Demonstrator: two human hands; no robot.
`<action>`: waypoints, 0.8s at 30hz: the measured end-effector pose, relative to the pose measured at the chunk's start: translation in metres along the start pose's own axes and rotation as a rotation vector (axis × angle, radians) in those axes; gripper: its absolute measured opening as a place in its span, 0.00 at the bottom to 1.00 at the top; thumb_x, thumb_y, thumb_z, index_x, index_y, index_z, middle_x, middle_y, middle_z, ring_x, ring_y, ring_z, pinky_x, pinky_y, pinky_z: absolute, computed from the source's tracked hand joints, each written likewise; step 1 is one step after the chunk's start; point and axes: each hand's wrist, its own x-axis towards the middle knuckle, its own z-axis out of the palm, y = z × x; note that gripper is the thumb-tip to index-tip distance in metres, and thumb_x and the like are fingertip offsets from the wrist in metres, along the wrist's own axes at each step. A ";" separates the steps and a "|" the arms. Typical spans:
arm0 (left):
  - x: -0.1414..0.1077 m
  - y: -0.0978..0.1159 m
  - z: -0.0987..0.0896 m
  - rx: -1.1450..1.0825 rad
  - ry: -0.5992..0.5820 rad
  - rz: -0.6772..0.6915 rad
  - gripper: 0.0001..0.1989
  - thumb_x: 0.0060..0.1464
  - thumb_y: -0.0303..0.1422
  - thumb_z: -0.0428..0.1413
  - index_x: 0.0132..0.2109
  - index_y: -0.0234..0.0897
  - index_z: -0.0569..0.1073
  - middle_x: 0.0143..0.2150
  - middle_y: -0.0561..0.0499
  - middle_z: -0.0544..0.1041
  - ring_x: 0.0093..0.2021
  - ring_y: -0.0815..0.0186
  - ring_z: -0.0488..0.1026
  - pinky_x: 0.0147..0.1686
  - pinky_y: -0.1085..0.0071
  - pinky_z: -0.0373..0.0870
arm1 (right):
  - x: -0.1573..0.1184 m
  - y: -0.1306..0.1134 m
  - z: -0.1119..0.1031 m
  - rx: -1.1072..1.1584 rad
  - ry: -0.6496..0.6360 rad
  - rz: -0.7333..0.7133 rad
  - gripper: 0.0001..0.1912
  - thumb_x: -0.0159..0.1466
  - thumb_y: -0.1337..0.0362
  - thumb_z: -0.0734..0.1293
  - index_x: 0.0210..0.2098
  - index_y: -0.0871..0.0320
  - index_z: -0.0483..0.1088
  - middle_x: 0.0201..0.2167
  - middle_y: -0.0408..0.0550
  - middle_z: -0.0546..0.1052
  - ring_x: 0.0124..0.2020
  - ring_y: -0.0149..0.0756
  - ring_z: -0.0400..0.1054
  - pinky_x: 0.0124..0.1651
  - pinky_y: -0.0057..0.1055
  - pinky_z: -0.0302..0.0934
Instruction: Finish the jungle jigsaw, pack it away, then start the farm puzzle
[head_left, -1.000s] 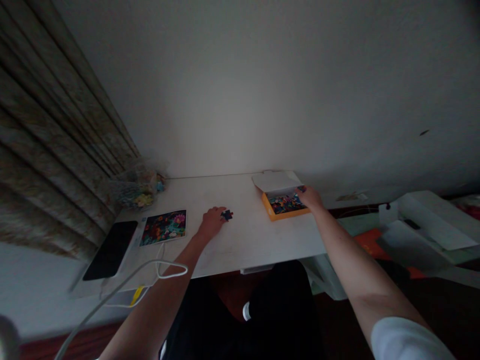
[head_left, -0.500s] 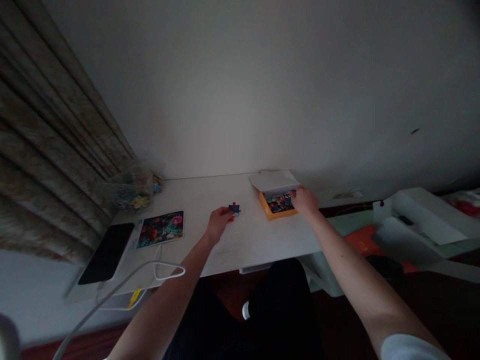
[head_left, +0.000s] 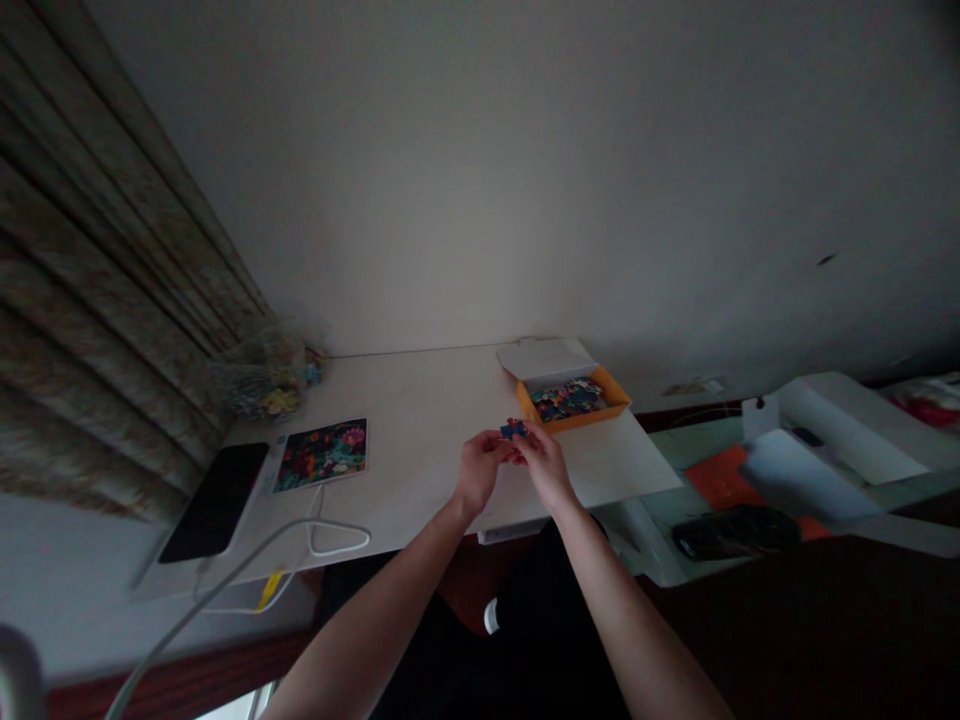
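A dark blue jigsaw puzzle piece [head_left: 513, 430] is held above the front of the white table [head_left: 420, 400]. My left hand [head_left: 480, 468] pinches it from the left, fingers closed. From the right, my right hand [head_left: 546, 465] has its closed fingers on the piece too; whether a second piece is between them I cannot make out. Just beyond my hands stands an orange box [head_left: 586, 418] with its white lid flap [head_left: 547, 357] folded back. Many colourful puzzle pieces [head_left: 566, 398] lie inside it.
On the left of the table lie a colourful flower picture card [head_left: 324, 455], a black tablet [head_left: 216, 503] and a white cable [head_left: 341, 553]. A clear plastic bag [head_left: 262, 385] sits by the curtain [head_left: 112, 260]. White boxes [head_left: 847, 430] stand on a lower surface at right.
My right hand has left the orange box and come down left to the puzzle piece. My left hand has moved right with the piece, so both hands now meet.
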 end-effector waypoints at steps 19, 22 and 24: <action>0.003 0.000 -0.123 1.326 -0.036 0.640 0.15 0.62 0.23 0.54 0.52 0.39 0.78 0.52 0.42 0.80 0.54 0.55 0.76 0.58 0.53 0.72 | 0.154 -0.049 -0.169 -1.289 0.262 -0.027 0.14 0.64 0.63 0.67 0.45 0.61 0.81 0.43 0.61 0.83 0.45 0.51 0.78 0.49 0.43 0.70; 0.001 0.001 -0.120 1.344 -0.034 0.614 0.14 0.64 0.27 0.53 0.54 0.39 0.77 0.54 0.40 0.79 0.56 0.53 0.75 0.60 0.51 0.70 | 0.147 -0.056 -0.162 -1.571 0.178 -0.041 0.15 0.66 0.66 0.65 0.48 0.62 0.81 0.48 0.65 0.81 0.50 0.53 0.77 0.50 0.42 0.69; 0.000 0.001 -0.119 1.350 -0.039 0.591 0.14 0.65 0.28 0.53 0.55 0.40 0.77 0.55 0.40 0.78 0.57 0.53 0.74 0.61 0.51 0.70 | 0.145 -0.057 -0.155 -1.604 0.107 -0.106 0.17 0.67 0.68 0.64 0.52 0.62 0.79 0.51 0.65 0.80 0.53 0.51 0.76 0.53 0.39 0.68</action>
